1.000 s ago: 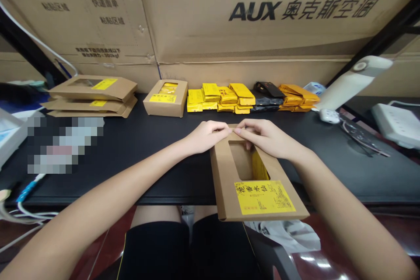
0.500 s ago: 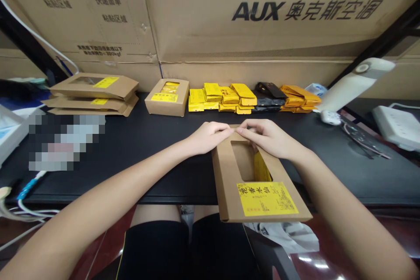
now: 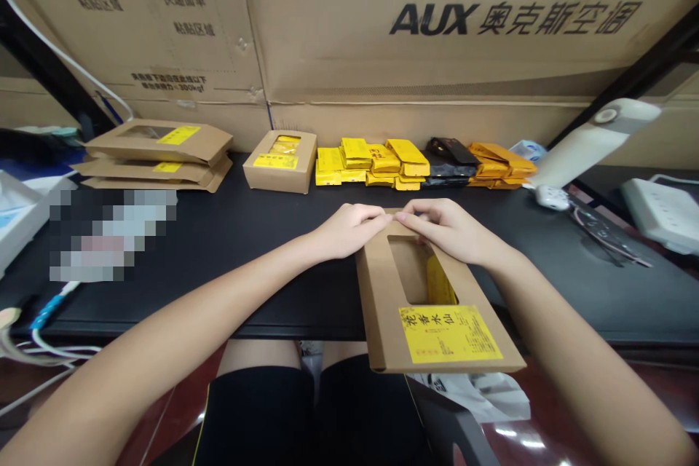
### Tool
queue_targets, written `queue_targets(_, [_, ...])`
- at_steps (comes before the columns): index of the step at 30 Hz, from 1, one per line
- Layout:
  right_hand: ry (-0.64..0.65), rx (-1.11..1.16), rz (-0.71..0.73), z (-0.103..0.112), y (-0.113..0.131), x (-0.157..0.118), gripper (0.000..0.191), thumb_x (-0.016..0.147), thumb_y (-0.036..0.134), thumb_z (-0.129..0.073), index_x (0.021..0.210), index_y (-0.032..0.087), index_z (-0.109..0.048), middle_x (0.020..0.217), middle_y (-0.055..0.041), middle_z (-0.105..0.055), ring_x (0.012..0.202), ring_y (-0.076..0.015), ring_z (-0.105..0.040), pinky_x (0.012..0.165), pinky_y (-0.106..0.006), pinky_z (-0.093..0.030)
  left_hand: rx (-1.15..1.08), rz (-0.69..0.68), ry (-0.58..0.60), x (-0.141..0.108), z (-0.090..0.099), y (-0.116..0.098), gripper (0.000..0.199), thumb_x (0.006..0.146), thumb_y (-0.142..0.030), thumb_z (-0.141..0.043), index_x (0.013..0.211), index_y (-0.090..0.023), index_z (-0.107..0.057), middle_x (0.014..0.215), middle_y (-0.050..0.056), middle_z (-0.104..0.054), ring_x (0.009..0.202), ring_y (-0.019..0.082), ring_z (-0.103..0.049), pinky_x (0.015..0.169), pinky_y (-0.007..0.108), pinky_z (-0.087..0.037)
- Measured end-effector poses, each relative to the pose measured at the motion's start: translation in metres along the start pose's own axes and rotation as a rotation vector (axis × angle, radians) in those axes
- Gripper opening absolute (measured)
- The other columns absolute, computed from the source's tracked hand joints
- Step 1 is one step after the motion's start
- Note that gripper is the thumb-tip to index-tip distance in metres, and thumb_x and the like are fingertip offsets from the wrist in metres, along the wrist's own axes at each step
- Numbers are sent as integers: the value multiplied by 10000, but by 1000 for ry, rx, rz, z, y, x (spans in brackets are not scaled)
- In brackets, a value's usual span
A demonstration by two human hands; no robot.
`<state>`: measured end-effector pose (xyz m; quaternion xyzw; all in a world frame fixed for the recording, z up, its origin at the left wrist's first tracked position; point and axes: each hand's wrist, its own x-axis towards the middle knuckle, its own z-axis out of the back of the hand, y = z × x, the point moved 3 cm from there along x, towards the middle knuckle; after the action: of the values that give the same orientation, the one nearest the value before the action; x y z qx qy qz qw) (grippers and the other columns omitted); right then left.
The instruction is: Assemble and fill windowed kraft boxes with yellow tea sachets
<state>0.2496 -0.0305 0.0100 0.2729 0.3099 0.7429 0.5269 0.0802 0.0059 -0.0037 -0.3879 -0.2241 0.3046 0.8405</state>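
A brown kraft window box [image 3: 376, 306] with a yellow label [image 3: 451, 335] sticks out over the front edge of the desk towards me. Through its window a yellow packet [image 3: 438, 280] shows inside. My left hand [image 3: 357, 228] grips the far end of the box, thumb and fingers pressed together at its edge. Right beside it, my right hand [image 3: 442, 226] pinches the same far edge. The two hands' fingertips nearly meet there. What the fingers do under the edge is hidden.
Behind the hands stand yellow packets [image 3: 382, 162], black packets [image 3: 448, 160], orange packets [image 3: 499, 164] and another window box [image 3: 279, 162]. Flattened boxes [image 3: 158, 149] are stacked at left. A white bottle [image 3: 595, 142], glasses [image 3: 606, 233] and a power strip [image 3: 666, 207] lie at right.
The yellow packet seen through the window has shifted slightly inside the box. The box's near end has moved a little to the right; both hands keep their grip.
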Motion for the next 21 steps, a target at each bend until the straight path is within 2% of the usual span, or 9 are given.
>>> queue_targets(11, [-25, -34, 14, 0, 3, -3, 344, 870, 501, -567, 820, 168, -643, 566, 18, -571, 515, -134, -500, 533, -273, -353, 32, -35, -14, 0, 0, 0, 339, 925, -371, -364, 692, -166, -501, 679, -27, -515, 699, 122, -461, 658, 249, -329])
queue_targets(21, [-49, -132, 26, 3, 10, -8, 361, 873, 529, -550, 835, 181, -637, 570, 2, -593, 544, -158, -523, 551, -284, -369, 28, -4, -11, -1, 0, -1, 352, 927, -378, -361, 661, -170, -460, 653, -28, -484, 675, 121, -432, 633, 255, -313])
